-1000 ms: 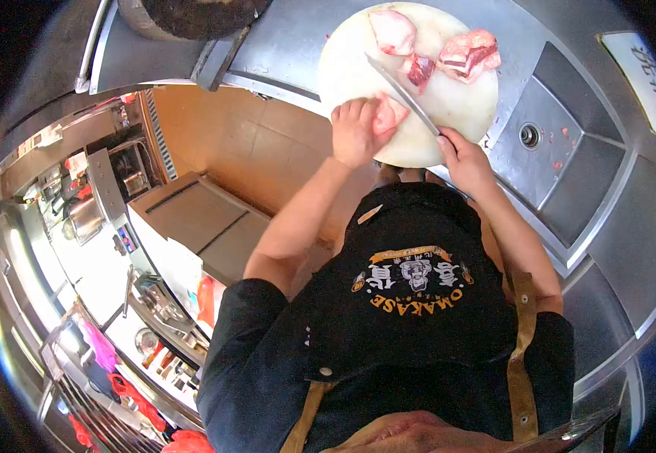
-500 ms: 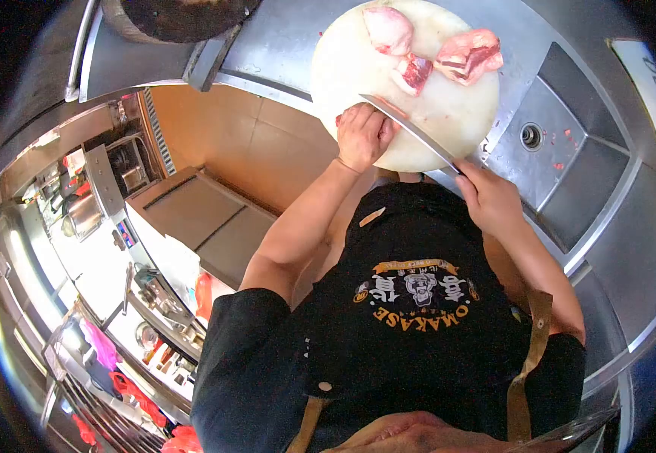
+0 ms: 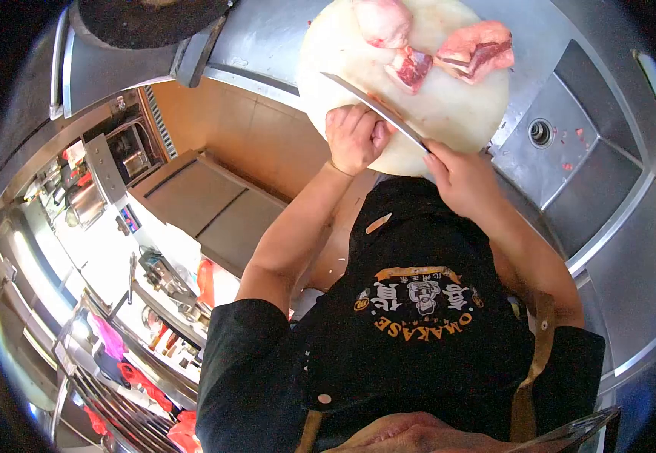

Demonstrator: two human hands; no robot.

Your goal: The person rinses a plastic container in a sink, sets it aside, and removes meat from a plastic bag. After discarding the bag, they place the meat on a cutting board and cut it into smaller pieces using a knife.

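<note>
A long knife (image 3: 377,107) lies across the round white cutting board (image 3: 471,113), its tip toward the upper left. My right hand (image 3: 465,180) is wrapped round its handle at the board's near edge. Just below the blade, my left hand (image 3: 356,136) is closed on the board's near left part; what its curled fingers press or hold is mostly hidden. Farther up the board are a pale piece of meat (image 3: 383,23), a small dark red piece (image 3: 413,68) touching it, and a larger pink and red piece (image 3: 479,51) at the right.
Right of the board is a metal sink (image 3: 569,162) with a drain and red scraps. A dark round pan (image 3: 150,23) stands at the upper left. Below it are an orange-brown panel (image 3: 230,121) and a metal-topped cabinet (image 3: 211,200).
The knife and my right hand have moved left across the board, so the blade tip reaches past my left hand. My left hand stays closed in nearly the same place.
</note>
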